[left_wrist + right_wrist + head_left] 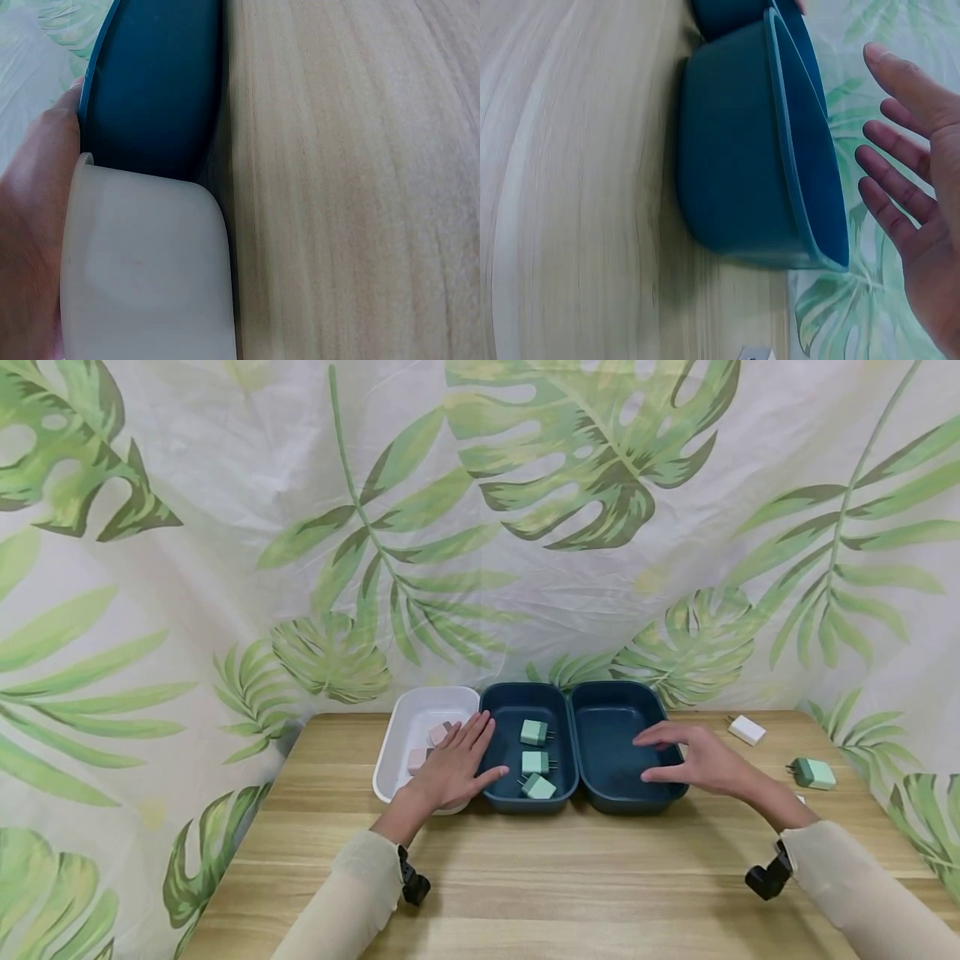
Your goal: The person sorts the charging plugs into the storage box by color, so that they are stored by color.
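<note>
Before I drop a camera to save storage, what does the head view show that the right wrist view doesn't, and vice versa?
Only the head view shows the white bin, pink chargers, green chargers and both sleeves. Only the right wrist view clearly shows the palm of the right hand. Both show that hand, the two blue bins, the wooden table and the leafy cloth.

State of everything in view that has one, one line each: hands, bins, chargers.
Left hand: palm down, fingers straight, over the white bin's right side
Right hand: holding nothing, thumb and fingers apart
White bin: upright, pink chargers inside, partly covered by the hand
Middle blue bin: upright, three green chargers inside
Right blue bin: upright, nothing visible inside
Loose white charger: lying on the table, prongs out
Loose green charger: same
</note>
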A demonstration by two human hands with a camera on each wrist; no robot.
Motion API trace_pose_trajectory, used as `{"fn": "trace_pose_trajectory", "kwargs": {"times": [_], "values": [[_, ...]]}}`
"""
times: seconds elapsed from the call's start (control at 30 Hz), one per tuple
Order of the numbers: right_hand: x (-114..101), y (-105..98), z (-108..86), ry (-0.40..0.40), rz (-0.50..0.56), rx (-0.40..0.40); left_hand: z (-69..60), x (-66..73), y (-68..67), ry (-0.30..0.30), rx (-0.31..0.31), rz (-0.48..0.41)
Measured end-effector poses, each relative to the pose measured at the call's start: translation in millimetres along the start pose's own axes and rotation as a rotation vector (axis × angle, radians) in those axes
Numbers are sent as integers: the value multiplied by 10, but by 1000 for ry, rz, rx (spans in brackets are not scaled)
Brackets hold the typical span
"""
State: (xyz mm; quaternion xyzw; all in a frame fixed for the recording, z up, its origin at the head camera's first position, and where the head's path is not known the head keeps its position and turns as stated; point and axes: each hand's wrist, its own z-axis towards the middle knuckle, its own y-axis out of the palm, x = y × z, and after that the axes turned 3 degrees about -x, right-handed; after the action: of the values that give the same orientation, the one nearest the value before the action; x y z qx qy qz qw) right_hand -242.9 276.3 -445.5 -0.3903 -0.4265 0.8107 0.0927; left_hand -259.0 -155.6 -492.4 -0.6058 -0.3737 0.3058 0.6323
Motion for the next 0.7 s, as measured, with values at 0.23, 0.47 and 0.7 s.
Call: {"fn": "trace_pose_trajectory", "kwargs": {"times": [0.23, 0.47, 0.7], "values": [[46, -101, -105, 65, -27, 9, 4, -29, 34, 5, 12, -8], [111, -213, -209, 39, -64, 32, -1, -15, 21, -11, -13, -8], [157, -304, -295, 42, -56, 40, 5, -3, 19, -9, -6, -3]]}}
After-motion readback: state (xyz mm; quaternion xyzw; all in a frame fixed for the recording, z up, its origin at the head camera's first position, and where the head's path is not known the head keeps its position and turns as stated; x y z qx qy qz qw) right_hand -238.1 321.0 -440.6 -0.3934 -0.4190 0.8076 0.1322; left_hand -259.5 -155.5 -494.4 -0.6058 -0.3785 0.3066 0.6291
